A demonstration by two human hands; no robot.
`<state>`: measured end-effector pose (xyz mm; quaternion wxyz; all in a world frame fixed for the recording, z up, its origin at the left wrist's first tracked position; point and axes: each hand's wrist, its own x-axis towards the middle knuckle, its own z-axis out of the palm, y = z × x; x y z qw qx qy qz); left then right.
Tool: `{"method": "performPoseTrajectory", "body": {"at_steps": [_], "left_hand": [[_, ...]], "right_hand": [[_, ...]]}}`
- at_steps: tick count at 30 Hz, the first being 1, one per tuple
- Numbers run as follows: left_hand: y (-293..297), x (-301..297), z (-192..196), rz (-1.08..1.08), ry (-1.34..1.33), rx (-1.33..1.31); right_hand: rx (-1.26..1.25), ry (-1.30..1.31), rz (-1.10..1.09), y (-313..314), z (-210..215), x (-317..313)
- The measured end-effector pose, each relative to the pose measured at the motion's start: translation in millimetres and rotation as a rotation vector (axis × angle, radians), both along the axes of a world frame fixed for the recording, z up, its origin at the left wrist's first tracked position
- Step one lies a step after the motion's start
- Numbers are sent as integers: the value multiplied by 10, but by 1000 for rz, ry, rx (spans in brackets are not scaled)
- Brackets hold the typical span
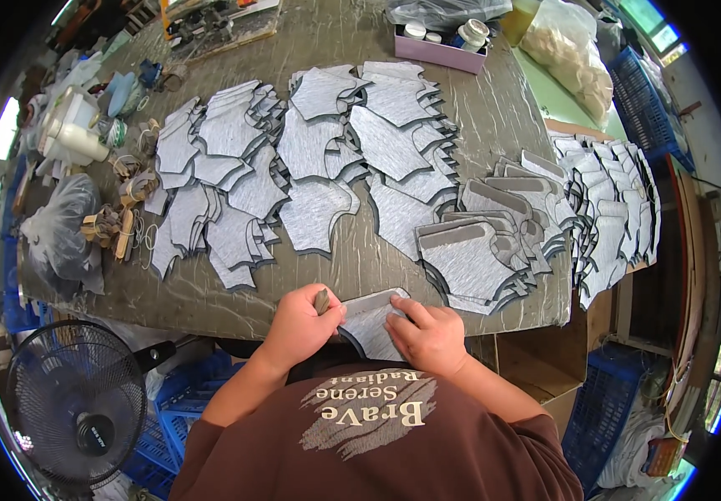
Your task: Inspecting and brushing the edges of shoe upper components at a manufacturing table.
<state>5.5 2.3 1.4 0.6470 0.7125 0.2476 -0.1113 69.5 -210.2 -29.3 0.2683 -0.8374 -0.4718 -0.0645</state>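
At the table's near edge, my right hand (429, 334) grips a grey cut fabric piece (369, 321) with a dark border, fingers on its top right corner. A darker grey band (375, 301) runs along the piece's upper edge. My left hand (300, 324) is closed at the piece's left end, its fingertips meeting the band. From that fist pokes a small grey-brown strip-like thing (321, 301); its exact kind is unclear. Just beyond my right hand lies a stack of similar pieces with dark grey bands (465, 259).
Rows of stacked grey pieces (315, 150) cover the table (327, 271). More pieces (607, 209) lie at the right. Wooden bundles (110, 227) and a plastic bag (64, 221) sit left, a purple box (440, 54) at the back. A black fan (77, 401) stands lower left.
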Motion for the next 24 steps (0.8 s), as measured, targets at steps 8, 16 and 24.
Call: {"method": "performPoseTrajectory", "body": {"at_steps": [8,16,24], "left_hand": [[-59,50,22,-204,-248,619],[-8,39,6,-217,-399,498],[-47,81,79,-99,-359,4]], "right_hand": [[-53,20,-11,24,18,0],[235,430,-277,-8,86,-28],[360,788,-350,-10,368,176]]}}
